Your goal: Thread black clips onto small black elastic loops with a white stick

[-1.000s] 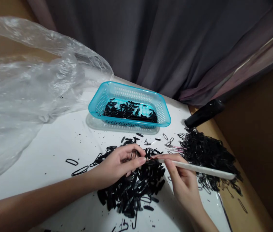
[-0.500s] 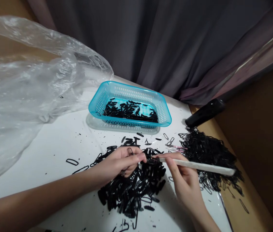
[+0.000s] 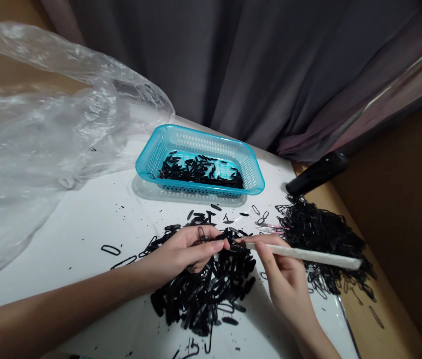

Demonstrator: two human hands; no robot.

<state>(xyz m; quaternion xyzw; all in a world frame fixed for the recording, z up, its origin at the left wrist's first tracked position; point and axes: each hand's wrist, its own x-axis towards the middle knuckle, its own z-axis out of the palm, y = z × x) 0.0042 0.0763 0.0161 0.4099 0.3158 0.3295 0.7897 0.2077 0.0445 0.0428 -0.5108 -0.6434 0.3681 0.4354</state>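
My left hand (image 3: pixel 190 249) is closed, thumb and fingertips pinching a small black oblong piece (image 3: pixel 225 238). A thin black loop (image 3: pixel 201 232) shows at its fingers. My right hand (image 3: pixel 286 269) grips a slim tool with a long white handle (image 3: pixel 308 255). The tool's dark tip points left and meets the piece at the left fingertips; its exact shape is too small to make out. Under both hands spreads a pile of black oblong pieces (image 3: pixel 203 294) on the white tabletop (image 3: pixel 102 219).
Beyond the pile stands a blue plastic basket (image 3: pixel 199 134) with black pieces inside. On the right lie a heap of thin black loops (image 3: pixel 323 239), pink-handled tweezers or scissors (image 3: pixel 274 229) and a black cylinder (image 3: pixel 317 174). A clear plastic bag (image 3: pixel 65 119) fills the left, near a grey curtain (image 3: pixel 196 55).
The left fingertips have shifted slightly right, and the black piece shows more clearly above them. The right hand and its tool have barely moved.
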